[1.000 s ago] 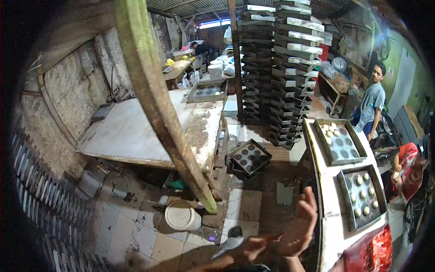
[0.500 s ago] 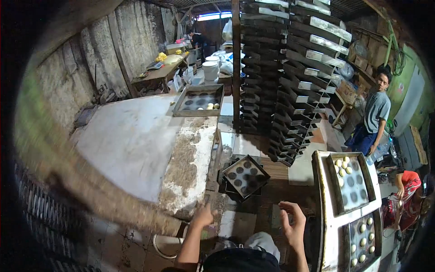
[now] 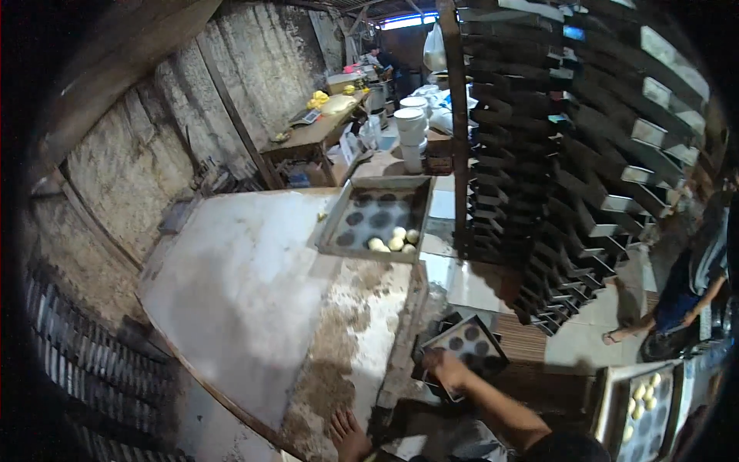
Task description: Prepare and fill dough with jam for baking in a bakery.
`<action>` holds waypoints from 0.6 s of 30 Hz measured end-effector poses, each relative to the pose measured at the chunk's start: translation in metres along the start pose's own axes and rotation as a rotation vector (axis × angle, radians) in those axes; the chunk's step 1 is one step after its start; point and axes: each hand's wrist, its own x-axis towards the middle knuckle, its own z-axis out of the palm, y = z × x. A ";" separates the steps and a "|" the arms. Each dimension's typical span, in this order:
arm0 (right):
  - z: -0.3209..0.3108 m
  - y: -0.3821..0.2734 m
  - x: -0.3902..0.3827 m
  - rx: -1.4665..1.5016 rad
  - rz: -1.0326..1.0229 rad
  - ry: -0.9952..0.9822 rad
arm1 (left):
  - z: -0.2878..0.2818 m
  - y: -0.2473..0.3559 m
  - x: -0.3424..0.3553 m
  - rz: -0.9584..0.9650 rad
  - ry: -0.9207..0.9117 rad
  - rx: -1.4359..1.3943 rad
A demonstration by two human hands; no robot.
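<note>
My left hand (image 3: 348, 435) lies on the near end of the white, flour-stained table (image 3: 246, 269), open, its fingers spread. My right arm reaches forward and down to a dark square baking tray (image 3: 473, 346) with round dark spots, on top of other trays low beside the table. My right hand (image 3: 446, 369) is at that tray's left edge; its fingers are blurred, so I cannot tell whether they grip the rim. On the table's far end sits another baking tray (image 3: 421, 212), with several pale dough balls (image 3: 396, 243) in its near right corner.
A tall rack of stacked metal trays (image 3: 523, 154) and a post (image 3: 459, 146) stand ahead to the right. Lower right, a tray (image 3: 660, 427) holds several dough balls. A person (image 3: 697, 285) is at the right edge. White buckets (image 3: 410, 123) stand beyond the table.
My right hand has moved forward and left to the low tray. My left hand has come down onto the table's near end. The view has shifted left.
</note>
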 end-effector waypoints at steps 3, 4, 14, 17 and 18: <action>-0.089 0.065 0.174 -0.202 0.184 0.340 | -0.139 0.044 0.039 -0.125 -0.538 -0.238; -0.073 -0.016 0.228 -0.139 0.298 0.303 | -0.120 0.020 0.013 -0.201 -0.634 -0.219; -0.096 -0.007 0.261 0.080 0.112 0.550 | -0.012 0.006 0.012 0.014 -0.262 0.013; -0.064 0.034 0.182 0.283 0.201 0.529 | 0.008 -0.005 -0.004 0.126 0.000 0.244; -0.051 0.028 0.150 0.277 0.200 0.494 | -0.011 -0.002 -0.006 0.128 -0.010 0.241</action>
